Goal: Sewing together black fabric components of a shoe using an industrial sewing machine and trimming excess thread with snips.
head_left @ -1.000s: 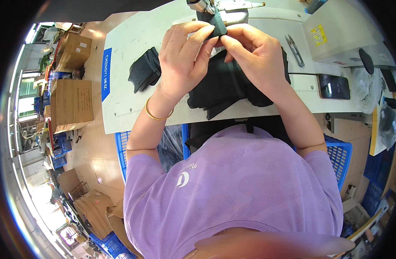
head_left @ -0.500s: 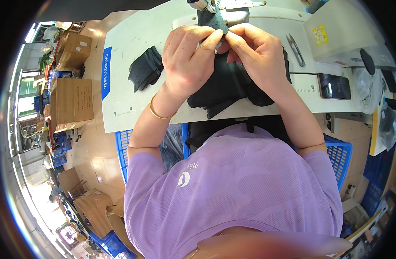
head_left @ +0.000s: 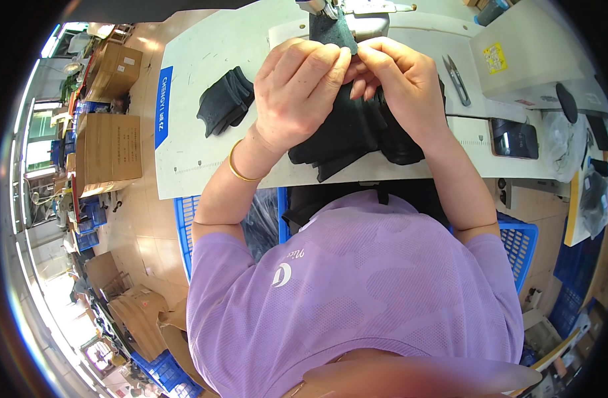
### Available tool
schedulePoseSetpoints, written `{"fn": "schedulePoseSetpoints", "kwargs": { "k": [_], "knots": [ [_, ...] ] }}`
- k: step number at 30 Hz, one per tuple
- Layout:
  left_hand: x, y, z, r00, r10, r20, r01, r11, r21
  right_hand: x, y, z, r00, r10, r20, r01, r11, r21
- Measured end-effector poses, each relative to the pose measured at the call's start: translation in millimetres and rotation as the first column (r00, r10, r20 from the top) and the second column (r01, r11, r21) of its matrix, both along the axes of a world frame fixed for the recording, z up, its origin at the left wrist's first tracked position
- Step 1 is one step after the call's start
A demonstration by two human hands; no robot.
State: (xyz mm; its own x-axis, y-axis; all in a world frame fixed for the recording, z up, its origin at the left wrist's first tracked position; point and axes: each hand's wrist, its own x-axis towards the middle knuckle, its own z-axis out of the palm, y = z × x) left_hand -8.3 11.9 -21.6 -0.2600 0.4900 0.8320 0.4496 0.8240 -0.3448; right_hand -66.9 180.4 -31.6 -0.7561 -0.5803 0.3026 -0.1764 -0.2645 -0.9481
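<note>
A dark fabric piece [head_left: 330, 34] runs from under the presser area of a sewing machine [head_left: 320, 6] toward me. My left hand [head_left: 301, 89] pinches its near edge between thumb and fingers. Close beside it, my right hand [head_left: 403, 83] has thumb and forefinger closed on the same edge, with its other fingers curled beneath. Below both hands a heap of dark fabric pieces [head_left: 340, 142] lies on the white table [head_left: 198, 176], partly covered by my hands. To the left lies a small stack of folded dark pieces [head_left: 226, 101].
Thread snips [head_left: 456, 81] and a dark phone [head_left: 514, 138] lie on the right of the table, near a pale machine housing [head_left: 516, 56]. Blue baskets [head_left: 518, 245] stand below the front edge at both sides. Cardboard boxes [head_left: 108, 147] stand on the floor at left.
My left fingers have drawn closer together over the fabric edge, and the right hand's lower fingers show more. The fabric still sits at the machine. The view has shifted slightly.
</note>
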Motion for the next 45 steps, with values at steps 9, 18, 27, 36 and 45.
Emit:
{"fn": "schedulePoseSetpoints", "kwargs": {
  "k": [9, 18, 27, 36, 45],
  "knots": [
    [0, 4, -6, 0.987, 0.159, -0.037, -0.154, 0.983, 0.104, 0, -3, 7, 0.977, -0.112, -0.180, 0.134, 0.985, 0.113],
    [-3, -11, -9, 0.996, 0.028, -0.088, -0.025, 0.999, 0.035, 5, -9, 3, 0.992, -0.122, -0.015, 0.123, 0.991, 0.052],
    [-12, -18, -8, 0.992, -0.001, -0.126, 0.001, 1.000, -0.006, 2, -14, 1, 0.992, -0.124, -0.013, 0.124, 0.992, 0.019],
    [-23, -26, -9, 0.988, -0.003, -0.153, 0.003, 1.000, 0.001, -1, -17, 1, 0.989, -0.141, -0.042, 0.142, 0.990, 0.011],
    [-37, -36, -10, 0.984, -0.037, -0.172, 0.039, 0.999, 0.009, 3, -13, -1, 0.993, -0.119, 0.016, 0.118, 0.992, 0.038]
  ]
}}
